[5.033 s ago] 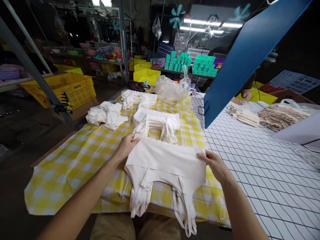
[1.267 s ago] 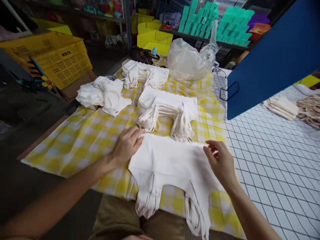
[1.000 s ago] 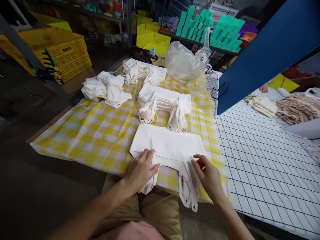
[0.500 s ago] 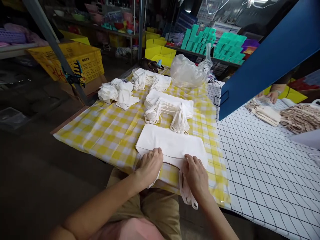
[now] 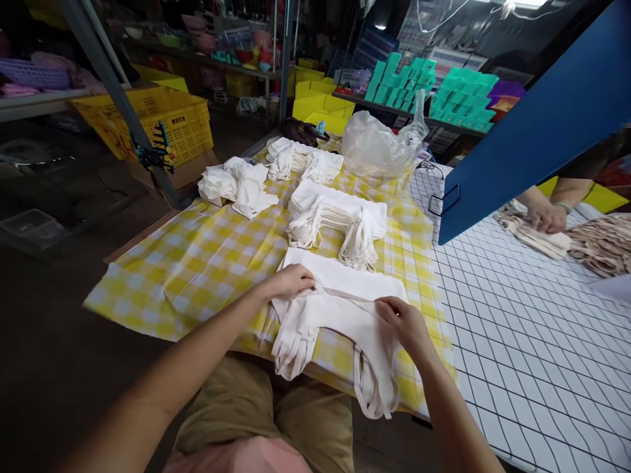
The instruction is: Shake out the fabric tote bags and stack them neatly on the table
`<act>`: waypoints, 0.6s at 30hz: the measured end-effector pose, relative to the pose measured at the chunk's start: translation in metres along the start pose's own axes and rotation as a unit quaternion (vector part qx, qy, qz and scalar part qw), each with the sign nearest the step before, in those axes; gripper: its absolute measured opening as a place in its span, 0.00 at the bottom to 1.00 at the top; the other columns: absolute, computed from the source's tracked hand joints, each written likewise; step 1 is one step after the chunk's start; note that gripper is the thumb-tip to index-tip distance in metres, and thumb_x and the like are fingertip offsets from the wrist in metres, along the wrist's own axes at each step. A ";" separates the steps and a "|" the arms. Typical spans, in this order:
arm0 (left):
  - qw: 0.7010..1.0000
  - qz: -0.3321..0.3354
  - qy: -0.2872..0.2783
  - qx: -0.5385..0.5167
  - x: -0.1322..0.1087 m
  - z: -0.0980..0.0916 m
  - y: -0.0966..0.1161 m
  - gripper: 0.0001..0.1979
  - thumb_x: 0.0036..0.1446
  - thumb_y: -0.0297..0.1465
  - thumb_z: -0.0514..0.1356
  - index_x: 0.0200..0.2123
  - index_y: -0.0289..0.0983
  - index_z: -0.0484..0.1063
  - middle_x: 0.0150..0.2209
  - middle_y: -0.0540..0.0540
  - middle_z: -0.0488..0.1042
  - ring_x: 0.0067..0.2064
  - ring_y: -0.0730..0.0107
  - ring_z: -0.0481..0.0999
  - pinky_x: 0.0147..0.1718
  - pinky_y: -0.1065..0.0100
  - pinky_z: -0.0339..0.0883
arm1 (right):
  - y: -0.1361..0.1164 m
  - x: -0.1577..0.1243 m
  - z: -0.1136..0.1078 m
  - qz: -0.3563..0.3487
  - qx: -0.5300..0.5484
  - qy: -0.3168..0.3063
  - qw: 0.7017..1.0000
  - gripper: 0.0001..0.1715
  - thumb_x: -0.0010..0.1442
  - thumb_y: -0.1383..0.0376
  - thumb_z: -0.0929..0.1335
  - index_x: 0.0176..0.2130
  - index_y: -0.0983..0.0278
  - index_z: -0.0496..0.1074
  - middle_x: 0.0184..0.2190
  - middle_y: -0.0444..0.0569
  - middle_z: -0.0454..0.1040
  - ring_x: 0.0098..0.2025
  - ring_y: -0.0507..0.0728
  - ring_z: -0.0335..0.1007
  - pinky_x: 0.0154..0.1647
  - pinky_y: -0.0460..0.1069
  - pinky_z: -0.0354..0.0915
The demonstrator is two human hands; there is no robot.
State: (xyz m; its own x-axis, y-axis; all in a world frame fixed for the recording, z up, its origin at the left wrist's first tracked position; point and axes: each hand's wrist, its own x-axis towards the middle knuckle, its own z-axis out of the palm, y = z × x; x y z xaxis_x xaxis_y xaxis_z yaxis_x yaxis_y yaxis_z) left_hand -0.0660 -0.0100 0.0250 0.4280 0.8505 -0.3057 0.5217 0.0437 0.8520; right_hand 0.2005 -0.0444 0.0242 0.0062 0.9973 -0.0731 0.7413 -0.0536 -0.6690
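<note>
A small stack of white strappy tops (image 5: 345, 315) lies in front of me, their straps hanging at the table's near edge. My left hand (image 5: 294, 280) is closed in a pinch on the upper left of the top layer. On the right side, my right hand (image 5: 403, 320) pinches the same edge between thumb and fingers. The layer's edge is stretched between both hands, over a white panel (image 5: 355, 271) lying flat beyond it. Just past that sits a neat pile of folded white tops (image 5: 340, 203), with another pile (image 5: 305, 157) farther back.
Crumpled white garments (image 5: 239, 184) lie left on the yellow checked cloth (image 5: 182, 263). A clear plastic bag (image 5: 374, 144) stands at the back. A blue panel (image 5: 532, 125) slants over the right side. Another person's hands (image 5: 547, 217) rest on beige garments (image 5: 537, 236).
Both hands have shifted: the left up and leftward, the right slightly right. The top layer's edge is now lifted and drawn straight, and its strapped part lies spread toward me.
</note>
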 end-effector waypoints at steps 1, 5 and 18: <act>1.000 -0.005 -0.007 -0.019 0.004 -0.001 -0.002 0.11 0.51 0.31 0.53 0.20 0.34 0.69 0.11 0.56 0.58 0.15 0.78 0.58 0.18 0.74 0.50 | 0.001 0.003 0.000 0.016 0.019 -0.013 1.000 0.17 0.48 0.54 0.63 0.28 0.64 0.73 0.25 0.49 0.75 0.29 0.58 0.68 0.30 0.50 0.61; 0.996 -0.046 -0.026 -0.077 0.011 -0.002 -0.010 0.12 0.50 0.33 0.54 0.18 0.35 0.64 0.12 0.56 0.58 0.13 0.81 0.53 0.13 0.75 0.43 | 0.004 0.007 -0.002 0.041 0.058 -0.036 0.997 0.17 0.46 0.53 0.65 0.28 0.64 0.74 0.27 0.49 0.76 0.32 0.59 0.70 0.33 0.50 0.62; 0.994 -0.067 -0.015 -0.080 0.011 -0.002 -0.011 0.11 0.50 0.35 0.56 0.26 0.33 0.72 0.13 0.56 0.59 0.12 0.80 0.55 0.11 0.75 0.43 | 0.012 0.010 -0.004 0.089 0.112 -0.054 0.988 0.18 0.44 0.52 0.67 0.28 0.65 0.73 0.25 0.46 0.72 0.31 0.55 0.65 0.31 0.48 0.60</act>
State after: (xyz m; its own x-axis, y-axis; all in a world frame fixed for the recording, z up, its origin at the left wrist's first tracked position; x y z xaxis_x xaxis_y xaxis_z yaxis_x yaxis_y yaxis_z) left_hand -0.0686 0.0004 0.0133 0.3851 0.8159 -0.4313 0.4526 0.2403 0.8587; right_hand 0.2120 -0.0346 0.0178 0.0424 0.9607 -0.2744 0.5671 -0.2492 -0.7850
